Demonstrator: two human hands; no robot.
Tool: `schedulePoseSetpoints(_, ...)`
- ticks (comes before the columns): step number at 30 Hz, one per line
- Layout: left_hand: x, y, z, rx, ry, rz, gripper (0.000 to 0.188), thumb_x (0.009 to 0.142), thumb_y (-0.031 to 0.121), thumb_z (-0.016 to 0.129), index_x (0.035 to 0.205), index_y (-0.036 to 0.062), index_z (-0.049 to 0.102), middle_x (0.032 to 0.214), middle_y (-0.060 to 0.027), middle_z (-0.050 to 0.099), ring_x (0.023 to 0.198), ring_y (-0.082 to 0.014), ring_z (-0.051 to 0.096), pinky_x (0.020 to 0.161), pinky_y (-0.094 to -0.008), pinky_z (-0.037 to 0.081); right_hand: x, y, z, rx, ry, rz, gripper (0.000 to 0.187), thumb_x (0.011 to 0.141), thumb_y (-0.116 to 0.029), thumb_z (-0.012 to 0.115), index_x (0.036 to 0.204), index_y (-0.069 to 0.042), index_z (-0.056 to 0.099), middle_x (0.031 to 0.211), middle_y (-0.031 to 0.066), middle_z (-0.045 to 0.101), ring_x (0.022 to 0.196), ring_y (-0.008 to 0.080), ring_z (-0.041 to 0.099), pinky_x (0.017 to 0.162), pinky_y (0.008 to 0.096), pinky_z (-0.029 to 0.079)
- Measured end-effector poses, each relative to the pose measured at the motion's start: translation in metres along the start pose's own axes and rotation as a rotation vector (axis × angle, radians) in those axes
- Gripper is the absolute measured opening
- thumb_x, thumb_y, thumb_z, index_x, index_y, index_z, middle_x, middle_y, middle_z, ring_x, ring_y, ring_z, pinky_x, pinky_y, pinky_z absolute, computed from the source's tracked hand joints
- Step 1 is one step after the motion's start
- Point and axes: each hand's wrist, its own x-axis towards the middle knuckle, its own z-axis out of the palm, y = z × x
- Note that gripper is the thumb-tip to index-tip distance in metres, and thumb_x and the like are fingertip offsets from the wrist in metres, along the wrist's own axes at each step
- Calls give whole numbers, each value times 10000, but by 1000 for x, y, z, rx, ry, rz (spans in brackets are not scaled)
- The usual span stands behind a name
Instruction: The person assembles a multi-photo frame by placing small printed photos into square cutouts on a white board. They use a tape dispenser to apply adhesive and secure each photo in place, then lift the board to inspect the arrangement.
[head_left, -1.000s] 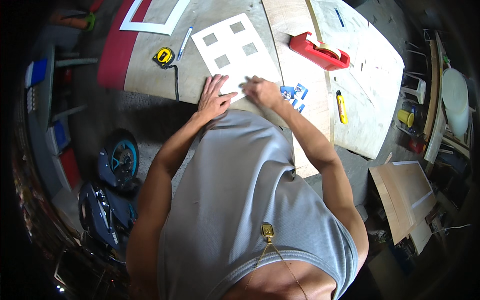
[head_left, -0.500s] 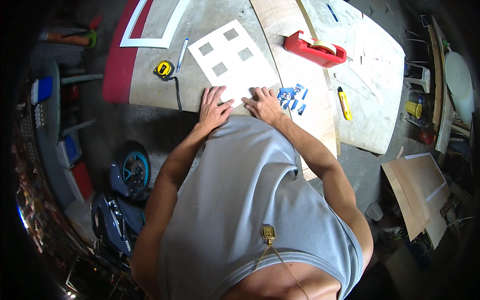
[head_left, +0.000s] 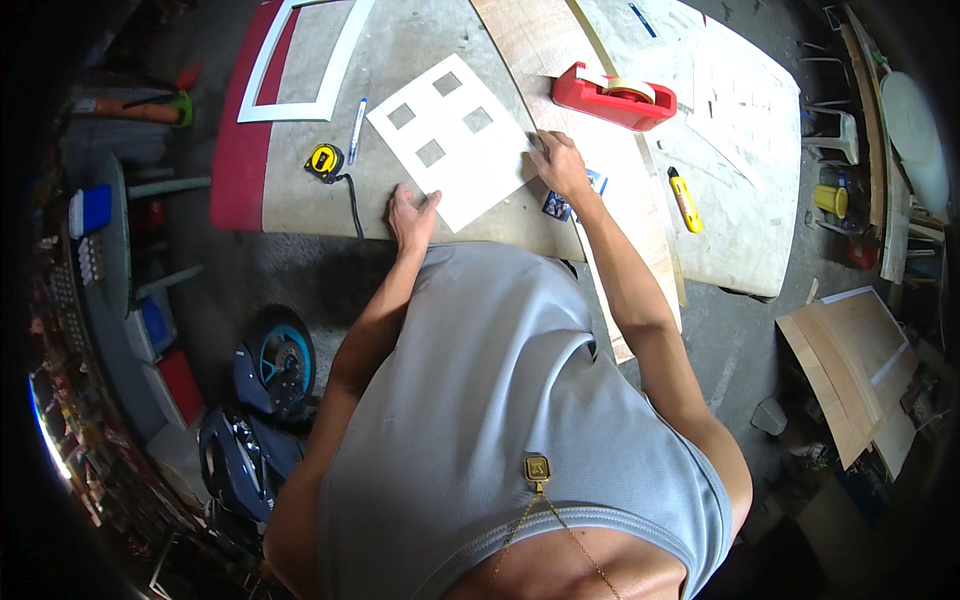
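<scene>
Head view: a white mat board (head_left: 455, 140) with four square windows is laid flat on the workbench (head_left: 400, 60). Its near corner is pressed by the left hand (head_left: 410, 215), its right edge by the right hand (head_left: 560, 165), fingers spread flat, nothing gripped. A tape measure (head_left: 324, 160) lies just left.

A white rectangular mat board with four small square window cut-outs (head_left: 455, 143) lies flat on the grey worktop, turned at an angle so its corners point roughly toward and away from the person. The four openings sit in a two-by-two cluster in its upper half, the grey surface showing through them; the lower half is plain white. Its near left edge is under the fingertips of the left hand (head_left: 410, 215), and its right corner is touched by the right hand (head_left: 560, 165)
</scene>
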Motion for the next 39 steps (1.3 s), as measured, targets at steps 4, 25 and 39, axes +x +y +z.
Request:
schedulePoseSetpoints(4,35,4,6,-189,-232,-346,654,796,371,758,1238,-54,528,1151,-156,613,1038,-263,587,907,-422,484,38,-9,30,-138,-145,16,513,887,-235,597,1331,15,539,1286,244,574,1105,424,589,970,462,470)
schedulePoseSetpoints(25,44,81,-115,-1400,-325,-333,273,984,266,561,1093,19,518,1045,-141,573,1002,-272,619,913,-405,533,22,-112,-76,1190,261,220,279,953,-192,645,1020,71,708,1048,116,657,839,153,634,766,270,512)
schedulePoseSetpoints(39,75,23,-48,-1059,-83,-272,308,893,15,643,1189,-66,624,1123,-146,669,1011,-210,652,894,-330,531,28,-36,4,1052,91,407,244,848,27,661,1086,20,714,965,65,713,854,120,639,796,249,505)
